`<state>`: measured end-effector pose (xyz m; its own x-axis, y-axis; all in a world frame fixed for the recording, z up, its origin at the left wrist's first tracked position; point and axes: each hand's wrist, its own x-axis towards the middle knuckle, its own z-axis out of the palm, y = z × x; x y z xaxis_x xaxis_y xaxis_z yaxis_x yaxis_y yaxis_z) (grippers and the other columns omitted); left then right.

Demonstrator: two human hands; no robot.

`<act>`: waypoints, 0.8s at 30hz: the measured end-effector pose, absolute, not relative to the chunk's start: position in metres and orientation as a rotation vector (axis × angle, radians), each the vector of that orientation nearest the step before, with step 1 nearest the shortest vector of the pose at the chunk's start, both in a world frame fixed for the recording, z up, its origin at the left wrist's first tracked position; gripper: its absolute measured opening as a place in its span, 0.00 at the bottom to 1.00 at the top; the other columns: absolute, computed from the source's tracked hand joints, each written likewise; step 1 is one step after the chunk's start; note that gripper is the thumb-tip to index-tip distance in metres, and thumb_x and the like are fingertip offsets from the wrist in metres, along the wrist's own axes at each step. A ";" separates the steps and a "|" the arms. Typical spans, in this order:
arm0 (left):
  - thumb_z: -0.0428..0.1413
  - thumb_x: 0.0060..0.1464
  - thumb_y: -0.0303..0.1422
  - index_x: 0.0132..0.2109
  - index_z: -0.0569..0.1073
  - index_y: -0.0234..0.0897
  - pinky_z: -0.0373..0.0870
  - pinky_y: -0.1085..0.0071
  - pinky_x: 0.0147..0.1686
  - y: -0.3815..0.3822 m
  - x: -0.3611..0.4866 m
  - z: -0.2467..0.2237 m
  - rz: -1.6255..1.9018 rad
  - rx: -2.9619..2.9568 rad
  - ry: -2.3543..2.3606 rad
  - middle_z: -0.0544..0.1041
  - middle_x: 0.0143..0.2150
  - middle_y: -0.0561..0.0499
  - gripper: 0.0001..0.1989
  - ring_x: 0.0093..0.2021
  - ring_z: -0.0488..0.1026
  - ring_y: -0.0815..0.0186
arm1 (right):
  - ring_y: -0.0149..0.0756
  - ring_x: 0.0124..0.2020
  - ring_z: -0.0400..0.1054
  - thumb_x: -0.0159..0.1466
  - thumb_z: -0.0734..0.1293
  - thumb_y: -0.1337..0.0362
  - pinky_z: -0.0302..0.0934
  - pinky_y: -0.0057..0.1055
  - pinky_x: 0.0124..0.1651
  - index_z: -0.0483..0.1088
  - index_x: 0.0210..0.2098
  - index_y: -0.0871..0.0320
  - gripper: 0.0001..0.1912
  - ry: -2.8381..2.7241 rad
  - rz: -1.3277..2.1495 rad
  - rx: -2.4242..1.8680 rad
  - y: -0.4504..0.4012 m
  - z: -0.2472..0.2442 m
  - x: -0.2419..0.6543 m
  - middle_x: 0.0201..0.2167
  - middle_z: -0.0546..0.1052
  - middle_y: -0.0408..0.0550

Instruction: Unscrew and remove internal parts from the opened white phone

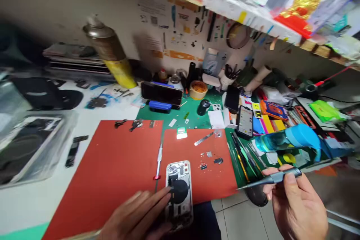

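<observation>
The opened phone rear housing [179, 174] lies flat near the left edge of the right-hand red mat [202, 180], its long axis running away from the person with a slight lean. Its near end appears to overhang the mat's near edge. One round black disc [180, 191] sits at its centre.

The left grip [135, 213] is the nearer. It is released, with its extended fingers [154, 201] touching the housing's left side beside the disc. The right grip [295, 206] is well apart to the right, clenched on one precision screwdriver [277, 177], whose metal shaft points left toward the housing.

Three small dark parts [218, 161] lie on the right-hand mat, just beyond the housing and to its right. One steel pry tool [204, 138] lies farther along the same mat. One spring-handled tool with a red collar [159, 161] lies along the seam between this mat and the left-hand red mat [112, 165]. Two dark clips [120, 123] lie at the far edge of the left-hand mat.

Past the far edges, a green cutting mat [194, 116] carries one phone on a stand [161, 93]. Two more phones [245, 121] lie to its right.
</observation>
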<state>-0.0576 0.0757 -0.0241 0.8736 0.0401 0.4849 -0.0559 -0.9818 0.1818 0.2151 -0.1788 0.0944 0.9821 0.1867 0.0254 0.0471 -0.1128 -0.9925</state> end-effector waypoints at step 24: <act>0.53 0.66 0.51 0.48 0.78 0.32 0.66 0.62 0.43 0.079 -0.038 0.006 0.473 2.721 -0.189 0.84 0.51 0.44 0.25 0.39 0.78 0.61 | 0.36 0.48 0.77 0.63 0.69 0.78 0.79 0.36 0.48 0.58 0.67 0.53 0.36 -1.301 0.011 -1.859 -0.086 0.036 0.168 0.51 0.75 0.51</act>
<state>-0.0385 0.0791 0.0060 0.9345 -0.0675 0.3494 -0.1922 -0.9221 0.3360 0.1680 -0.0857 0.0365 0.4597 0.7753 0.4331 0.7681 -0.1024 -0.6321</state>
